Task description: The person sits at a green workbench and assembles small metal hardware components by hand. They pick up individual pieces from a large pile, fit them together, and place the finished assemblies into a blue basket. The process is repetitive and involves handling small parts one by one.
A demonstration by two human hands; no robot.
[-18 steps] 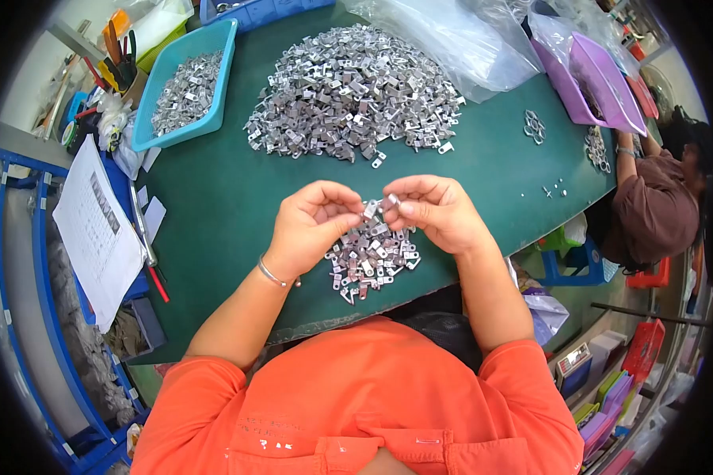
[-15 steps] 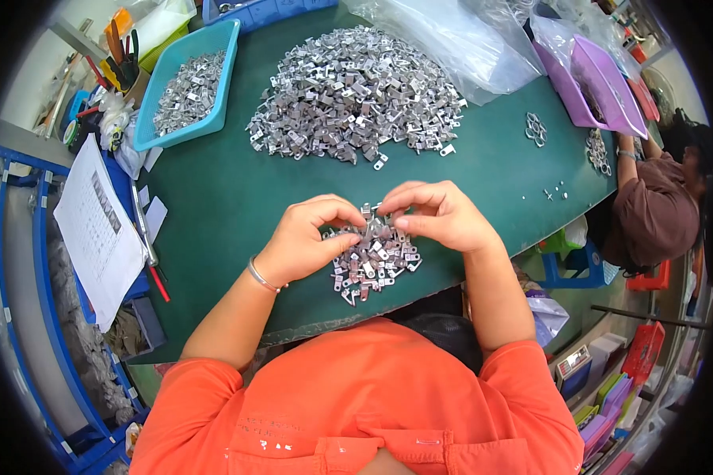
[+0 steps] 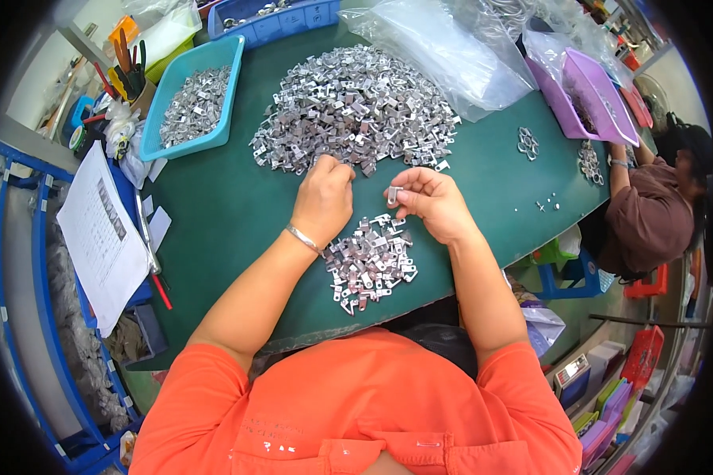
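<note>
My right hand (image 3: 434,204) pinches a small silver metal bracket (image 3: 394,194) with a hole in it, held up between thumb and fingertips. My left hand (image 3: 325,194) has its fingers curled closed at the near edge of a large heap of metal brackets (image 3: 356,103); whatever its fingertips hold is hidden. Below both hands lies a smaller pile of the same brackets (image 3: 370,265), close to the table's front edge.
A turquoise basket (image 3: 146,134) of metal parts stands left of the large heap. Clear plastic bags (image 3: 459,59) and a purple basket (image 3: 622,127) sit at the back right. Printed sheets (image 3: 103,237) lie at left. A person in brown (image 3: 650,206) works at the right.
Both hands have left the small pile. My left hand has moved forward to the large heap's edge. My right hand has drawn slightly back to the right, now showing a bracket in its pinch.
</note>
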